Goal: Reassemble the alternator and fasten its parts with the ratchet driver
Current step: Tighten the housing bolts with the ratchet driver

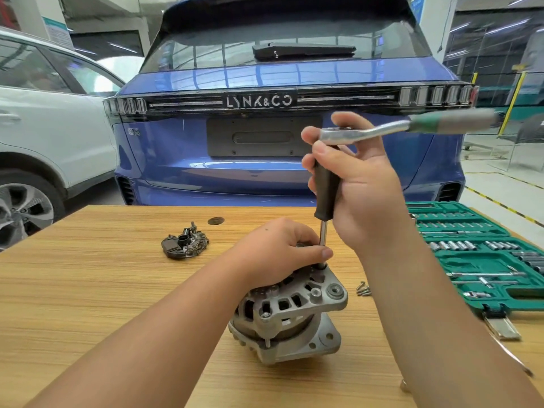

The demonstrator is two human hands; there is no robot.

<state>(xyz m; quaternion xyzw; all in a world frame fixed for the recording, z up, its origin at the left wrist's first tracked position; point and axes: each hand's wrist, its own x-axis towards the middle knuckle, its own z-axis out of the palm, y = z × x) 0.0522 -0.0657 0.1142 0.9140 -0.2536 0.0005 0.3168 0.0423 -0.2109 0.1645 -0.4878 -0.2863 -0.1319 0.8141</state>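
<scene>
I observe the cast-metal, ribbed alternator [287, 318] standing near centre on the wood-grain bench [88, 290]. My left hand [276, 254] curls over its top, thumb against a bare steel shaft. My right hand [356, 184] grips the black-handled ratchet driver [326, 187] upright, a blurred chrome ratchet on top. A dark rectifier plate [185, 242] lies far left; loose screws [363, 289] and a green socket case [482, 260] sit right.
</scene>
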